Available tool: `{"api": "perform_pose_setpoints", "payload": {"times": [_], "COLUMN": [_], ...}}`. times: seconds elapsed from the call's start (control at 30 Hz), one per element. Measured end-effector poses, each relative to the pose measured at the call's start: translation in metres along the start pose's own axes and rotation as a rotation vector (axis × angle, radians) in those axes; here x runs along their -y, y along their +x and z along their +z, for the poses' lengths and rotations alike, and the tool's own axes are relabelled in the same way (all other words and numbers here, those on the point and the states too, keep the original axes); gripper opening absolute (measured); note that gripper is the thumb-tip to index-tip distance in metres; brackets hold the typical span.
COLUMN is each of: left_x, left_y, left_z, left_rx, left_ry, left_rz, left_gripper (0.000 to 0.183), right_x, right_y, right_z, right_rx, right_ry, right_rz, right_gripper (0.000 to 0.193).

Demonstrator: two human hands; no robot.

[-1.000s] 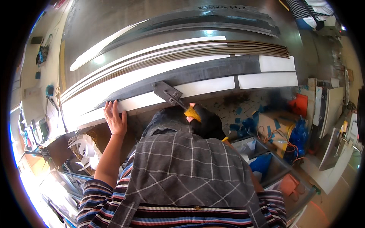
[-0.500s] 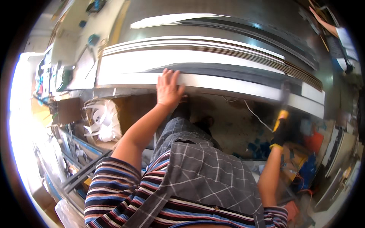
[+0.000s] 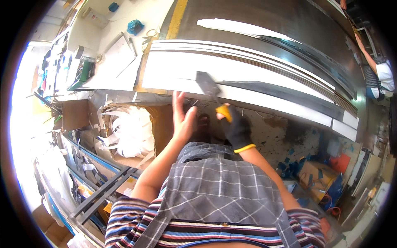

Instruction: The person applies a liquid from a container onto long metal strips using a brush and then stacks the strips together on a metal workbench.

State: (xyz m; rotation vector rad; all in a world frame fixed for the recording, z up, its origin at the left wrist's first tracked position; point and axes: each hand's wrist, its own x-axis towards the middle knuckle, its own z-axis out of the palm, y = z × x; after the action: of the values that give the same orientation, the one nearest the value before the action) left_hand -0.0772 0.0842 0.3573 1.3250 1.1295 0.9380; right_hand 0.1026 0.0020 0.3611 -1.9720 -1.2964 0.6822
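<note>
A scraper (image 3: 209,85) with a wide dark blade and a yellow handle is in my right hand (image 3: 238,130), which wears a black glove with a yellow cuff. Its blade is over the long white panel strips (image 3: 178,75) at the table's front edge, slightly blurred. Whether the blade touches them, I cannot tell. My bare left hand (image 3: 183,118) is beside the front edge, fingers apart, holding nothing. A long dark grey strip (image 3: 264,89) lies on the white panels, to the right of the blade.
A cardboard box (image 3: 159,124) of curled white offcuts (image 3: 130,130) stands below the table at left, near a metal frame rack (image 3: 103,192). A blue tape roll (image 3: 135,27) and a clipboard (image 3: 120,51) lie at the back left. Another person (image 3: 378,74) is at the far right.
My right hand has swept the scraper left along the strips from the right end. My left hand has come off the panel's edge toward me. The view has shifted left.
</note>
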Motion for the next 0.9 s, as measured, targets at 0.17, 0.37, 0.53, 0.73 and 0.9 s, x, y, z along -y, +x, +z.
{"api": "perform_pose_setpoints", "payload": {"times": [0.17,0.37,0.53,0.73,0.9], "left_x": [0.020,0.026,0.010,0.025,0.033], "left_y": [-0.037,-0.038,0.010,0.060,0.061], "left_z": [-0.088,-0.085,-0.022,0.041,0.062], "left_rx": [-0.214,-0.184,0.081,0.215,0.173], "left_ry": [-0.044,0.023,0.641,1.000,1.097], "left_rz": [-0.097,-0.073,0.221,0.482,0.484], "left_gripper": [0.072,0.069,0.065,0.054,0.050], "right_x": [0.101,0.114,-0.018,-0.137,-0.186], "right_y": [0.058,0.076,-0.013,-0.068,-0.083], "right_z": [0.076,0.078,0.000,-0.128,-0.128], "right_rx": [0.276,0.347,-0.201,-0.542,-0.811], "right_ry": [0.038,0.048,0.042,0.246,0.124], "right_rz": [-0.033,0.028,0.069,0.644,0.394], "right_gripper": [0.038,0.035,0.040,0.054,0.048]}}
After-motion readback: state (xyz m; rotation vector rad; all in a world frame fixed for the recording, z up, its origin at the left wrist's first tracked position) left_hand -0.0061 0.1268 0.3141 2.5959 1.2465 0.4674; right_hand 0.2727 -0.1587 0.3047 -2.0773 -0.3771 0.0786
